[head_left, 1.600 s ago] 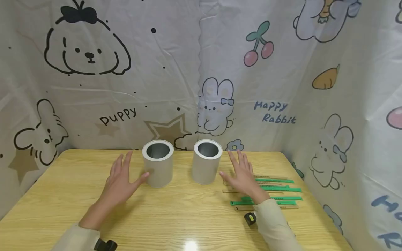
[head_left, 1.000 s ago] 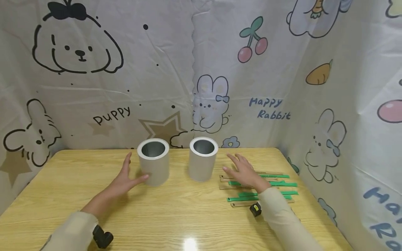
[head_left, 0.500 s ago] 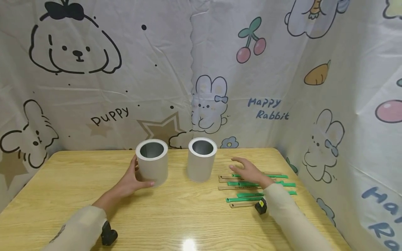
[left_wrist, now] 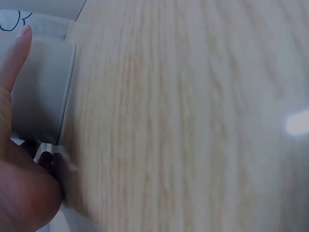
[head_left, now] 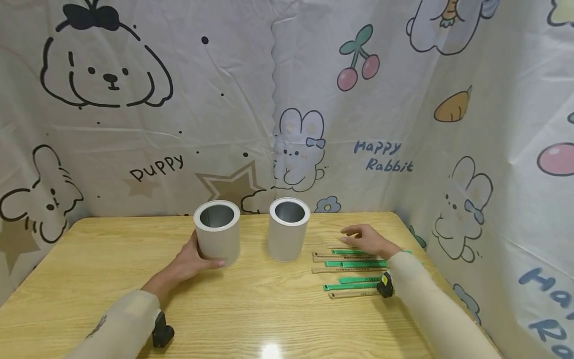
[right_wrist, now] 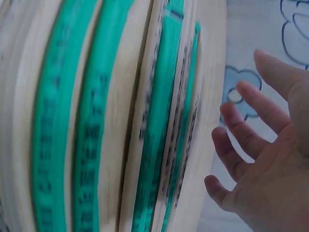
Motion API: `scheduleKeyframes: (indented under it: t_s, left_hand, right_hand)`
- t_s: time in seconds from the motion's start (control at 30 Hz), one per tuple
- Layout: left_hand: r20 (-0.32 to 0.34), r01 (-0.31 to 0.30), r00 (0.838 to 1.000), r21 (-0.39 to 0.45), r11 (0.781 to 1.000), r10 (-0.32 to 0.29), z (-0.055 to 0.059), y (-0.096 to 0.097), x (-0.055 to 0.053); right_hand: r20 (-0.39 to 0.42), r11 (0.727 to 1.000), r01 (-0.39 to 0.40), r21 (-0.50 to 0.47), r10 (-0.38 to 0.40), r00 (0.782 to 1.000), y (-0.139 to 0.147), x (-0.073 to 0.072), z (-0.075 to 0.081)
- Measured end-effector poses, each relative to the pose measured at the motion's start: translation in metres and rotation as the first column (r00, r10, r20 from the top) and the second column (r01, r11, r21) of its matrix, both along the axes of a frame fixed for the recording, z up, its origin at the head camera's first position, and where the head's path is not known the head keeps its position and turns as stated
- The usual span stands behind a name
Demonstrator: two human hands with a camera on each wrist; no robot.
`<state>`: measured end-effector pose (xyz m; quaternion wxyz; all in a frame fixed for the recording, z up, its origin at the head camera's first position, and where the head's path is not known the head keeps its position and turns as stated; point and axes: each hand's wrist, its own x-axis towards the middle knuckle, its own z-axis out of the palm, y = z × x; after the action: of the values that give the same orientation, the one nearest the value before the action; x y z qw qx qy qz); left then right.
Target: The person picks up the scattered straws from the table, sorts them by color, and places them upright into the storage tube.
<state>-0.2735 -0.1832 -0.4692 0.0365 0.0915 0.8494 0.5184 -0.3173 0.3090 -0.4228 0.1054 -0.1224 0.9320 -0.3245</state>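
Note:
Two off-white round canisters with wide white rims and dark grey insides stand upright on the table. My left hand holds the left canister low on its side, the thumb across the front and the other fingers partly hidden behind it. In the left wrist view the thumb lies along the canister wall. The right canister stands apart, untouched. My right hand hovers over the far end of the slim printed sticks, fingers loosely bent and holding nothing. Green sticks run beside that hand in the right wrist view.
Several green and brown slim sticks lie roughly parallel on the right of the wooden table. A white cloth with cartoon prints hangs behind the table's back edge and along its sides.
My left hand has come in from the left and closed round the left canister. My right hand has drawn away from the right canister, rightward over the sticks, its fingers bending more.

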Motion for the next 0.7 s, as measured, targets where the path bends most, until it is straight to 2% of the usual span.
scheduleKeyframes:
  t_s: [0.1, 0.4, 0.7]
  left_hand:
    - [0.017, -0.011, 1.000, 0.005, 1.000, 0.011, 0.000, -0.001, -0.001]
    - [0.134, -0.012, 0.991, -0.010, 1.000, 0.013, -0.002, -0.002, -0.001]
    - [0.136, -0.010, 0.991, 0.023, 1.000, 0.007, -0.001, -0.001, -0.003]
  right_hand:
    - [-0.011, 1.000, -0.005, 0.027, 0.005, 1.000, 0.007, -0.003, -0.001]
    - [-0.013, 0.998, 0.005, 0.059, -0.005, 1.000, 0.027, -0.006, -0.004]
    - [0.015, 0.999, 0.009, 0.041, -0.009, 1.000, 0.042, -0.006, -0.010]
